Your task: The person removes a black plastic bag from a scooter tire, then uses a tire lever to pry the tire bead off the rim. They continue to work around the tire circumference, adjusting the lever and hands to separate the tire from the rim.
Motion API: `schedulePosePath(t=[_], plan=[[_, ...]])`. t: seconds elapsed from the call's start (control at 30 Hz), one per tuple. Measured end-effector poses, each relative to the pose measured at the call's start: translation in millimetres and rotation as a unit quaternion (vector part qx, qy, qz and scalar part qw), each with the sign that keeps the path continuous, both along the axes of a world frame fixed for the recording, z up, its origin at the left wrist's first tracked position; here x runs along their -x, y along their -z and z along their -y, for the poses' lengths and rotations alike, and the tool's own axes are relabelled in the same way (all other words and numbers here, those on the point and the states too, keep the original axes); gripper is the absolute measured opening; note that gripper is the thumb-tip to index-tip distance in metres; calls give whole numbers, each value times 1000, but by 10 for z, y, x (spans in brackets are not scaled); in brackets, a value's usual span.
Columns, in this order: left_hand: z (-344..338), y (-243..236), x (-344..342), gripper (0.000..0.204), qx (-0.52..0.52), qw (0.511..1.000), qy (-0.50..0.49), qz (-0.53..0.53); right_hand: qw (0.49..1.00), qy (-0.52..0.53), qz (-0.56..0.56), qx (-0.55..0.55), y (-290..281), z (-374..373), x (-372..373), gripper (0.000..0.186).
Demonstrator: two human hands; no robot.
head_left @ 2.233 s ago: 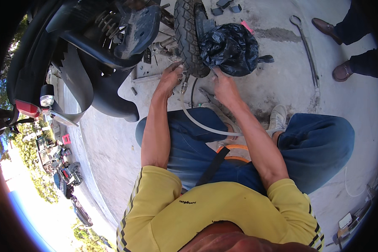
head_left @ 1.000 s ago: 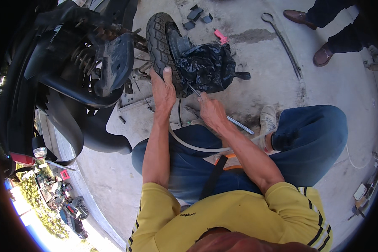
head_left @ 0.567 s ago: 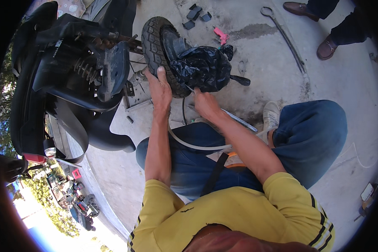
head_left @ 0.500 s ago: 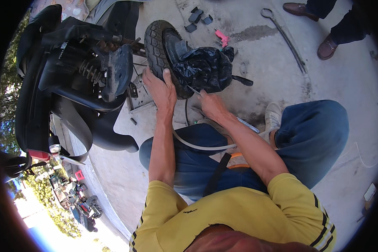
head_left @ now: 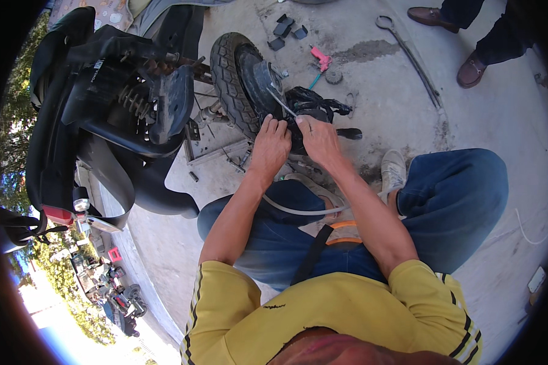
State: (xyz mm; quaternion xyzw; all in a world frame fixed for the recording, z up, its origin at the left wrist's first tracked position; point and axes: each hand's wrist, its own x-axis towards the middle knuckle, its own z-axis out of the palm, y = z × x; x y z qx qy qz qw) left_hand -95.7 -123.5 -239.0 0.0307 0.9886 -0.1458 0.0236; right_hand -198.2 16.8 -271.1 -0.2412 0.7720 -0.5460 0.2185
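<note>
With right hand [head_left: 318,139], pinching slim, straight, silver metal bar [head_left: 282,102]; angled up and left, tip over side face of wheel, contact not clear. Gripped near its lower end, presumably for reach. With left hand [head_left: 271,146], pressing at near edge of wheel, fingers bunched close together, probably for bracing; cannot tell of anything pinched underneath. Located just beyond both hands: black, chunky-treaded rubber tyre [head_left: 225,76] on wheel, leaning beside black plastic-bodied scooter [head_left: 85,100]. Bunched against wheel's right side: crumpled, glossy black plastic bag [head_left: 304,94], perhaps as cover. Set farther out on grey concrete floor [head_left: 475,131], apparently for working room: pink-handled tool [head_left: 322,59], long silver ring-ended wrench [head_left: 411,59].
</note>
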Motion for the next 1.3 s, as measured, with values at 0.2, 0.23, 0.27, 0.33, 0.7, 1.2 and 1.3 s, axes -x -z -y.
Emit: schedulePosePath(t=[0.2,0.23,0.27,0.33,0.7,1.2,1.3], plan=[[-175,-267,-275,36,-241,961,-131,-48,995,-86,-6,-47,309,118,-334,22],[-184,-344,-282,38,-320,926,-192,-53,995,-87,-10,-54,370,113,-368,22],[-93,-273,-336,48,-302,916,-242,-104,994,-86,-15,-62,432,108,-397,21],[-47,-356,-255,64,-269,865,-354,-234,995,-82,-20,-49,536,131,-480,20],[455,-20,-36,106,-447,732,-410,-311,988,-136,-41,-65,870,351,-518,18],[328,-137,4,92,-459,707,-418,-338,990,-112,63,-63,225,9,-236,30],[400,33,-67,87,-437,728,-400,-346,993,-104,39,-38,-56,99,-177,45]])
